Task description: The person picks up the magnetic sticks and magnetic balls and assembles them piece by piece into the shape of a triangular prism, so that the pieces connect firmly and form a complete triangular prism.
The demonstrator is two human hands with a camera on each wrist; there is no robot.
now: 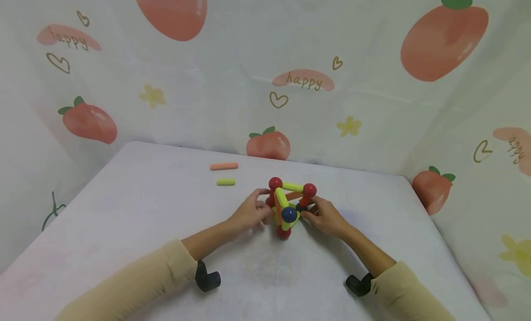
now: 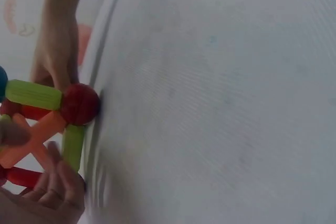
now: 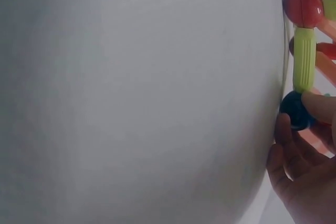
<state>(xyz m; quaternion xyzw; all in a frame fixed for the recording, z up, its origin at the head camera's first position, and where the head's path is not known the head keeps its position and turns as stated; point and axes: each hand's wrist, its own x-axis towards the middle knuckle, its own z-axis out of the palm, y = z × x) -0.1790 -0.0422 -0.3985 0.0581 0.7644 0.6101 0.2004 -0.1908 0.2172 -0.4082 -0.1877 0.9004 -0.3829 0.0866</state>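
Note:
A small frame of magnetic building sticks and balls stands on the table, with yellow-green sticks (image 1: pixel 282 198), orange and red sticks, red balls (image 1: pixel 309 190) and dark blue balls (image 1: pixel 289 214). At its left side my left hand (image 1: pixel 253 211) holds the frame, thumb and fingers around the edge by a red stick (image 2: pixel 25 177). From the right my right hand (image 1: pixel 327 217) pinches a blue ball (image 3: pixel 296 110) at a lower corner; a yellow-green stick (image 3: pixel 304 59) runs from that ball to a red ball (image 3: pixel 303 7). Fingers partly hide both held corners.
Beyond the left hand, an orange stick (image 1: pixel 224 166) and a shorter yellow-green stick (image 1: pixel 226 182) lie loose on the white table (image 1: pixel 174 192). Behind the table hangs a fruit-printed cloth (image 1: pixel 215 81). Black wrist devices (image 1: pixel 207 278) sit by both sleeves.

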